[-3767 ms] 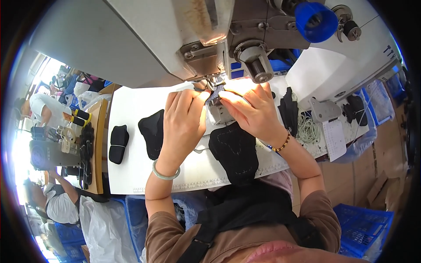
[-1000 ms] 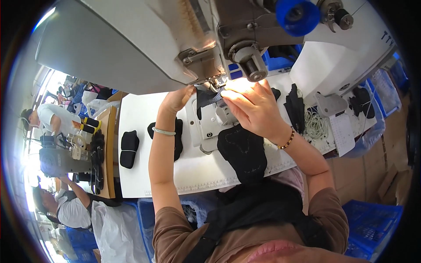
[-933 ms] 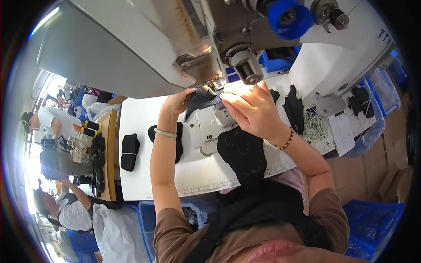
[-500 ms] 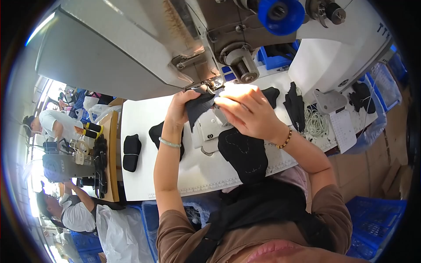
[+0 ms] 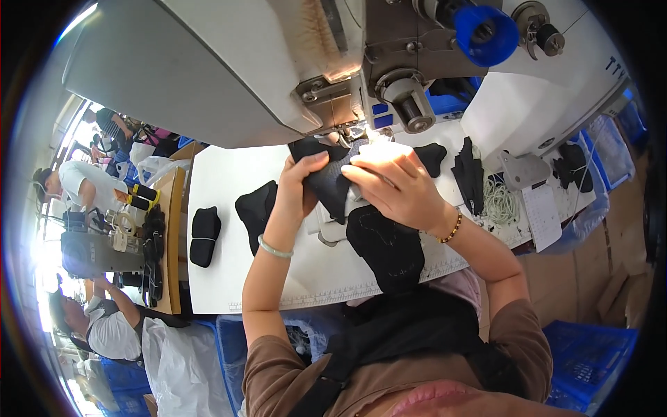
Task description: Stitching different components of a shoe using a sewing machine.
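Note:
A black fabric piece (image 5: pixel 325 179) is held up between both hands, close under the needle area of a large sewing machine (image 5: pixel 333 128). My left hand (image 5: pixel 300 182) pinches its left side, thumb on top. On its right edge, my right hand (image 5: pixel 392 182) closes with thumb and fingers, brightly lit by the machine's lamp. Below my hands, a larger black cut piece (image 5: pixel 385 249) with pale chalk-like outlines lies on the white table. Another black piece (image 5: pixel 256 212) rests partly behind my left forearm. The sewing point itself is mostly hidden by my fingers.
A banded black bundle (image 5: pixel 204 238) lies at the table's left. Toward the right are black strips (image 5: pixel 469 177), a tangle of pale cord (image 5: pixel 500 199) and a paper sheet (image 5: pixel 542 217). Blue crates (image 5: pixel 587 361) stand lower right. Two people work at the left beside another machine (image 5: pixel 104 254).
The fabric now shows more of its surface, spread wider to the left between my hands. My left hand has turned and shifted slightly right and down. The whole view has shifted a little.

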The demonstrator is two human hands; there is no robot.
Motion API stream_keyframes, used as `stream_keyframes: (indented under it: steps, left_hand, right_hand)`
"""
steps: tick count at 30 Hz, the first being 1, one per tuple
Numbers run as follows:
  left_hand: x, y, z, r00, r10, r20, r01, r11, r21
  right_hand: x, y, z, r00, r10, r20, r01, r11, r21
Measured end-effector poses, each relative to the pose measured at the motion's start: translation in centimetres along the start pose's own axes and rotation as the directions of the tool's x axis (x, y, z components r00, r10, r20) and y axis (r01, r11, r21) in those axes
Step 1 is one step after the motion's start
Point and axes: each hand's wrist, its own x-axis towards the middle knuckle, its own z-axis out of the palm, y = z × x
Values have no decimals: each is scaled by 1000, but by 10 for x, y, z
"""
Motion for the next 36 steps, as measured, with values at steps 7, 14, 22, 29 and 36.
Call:
stream_keyframes:
  steps: [7, 14, 22, 29, 36]
  left_hand:
    - [-13, 5, 8, 992, -1, -124, 7, 999, 46]
    - [-16, -3, 0, 986, -94, -138, 99, 995, 32]
    - [-26, -13, 12, 983, -51, -174, 40, 997, -64]
    - [-35, -21, 38, 977, 177, -114, -164, 979, 118]
    - [-36, -26, 67, 926, 359, -119, -232, 786, 573]
  right_hand:
    - [-3, -2, -4, 998, -54, 23, 52, 996, 66]
    - [-6, 8, -5, 996, -82, -21, 83, 993, 84]
    - [-3, 10, -13, 998, -56, 21, 54, 995, 84]
    - [-2, 27, -23, 993, 42, 110, -80, 924, 374]
    - [4, 52, -29, 977, 196, 82, -208, 807, 552]
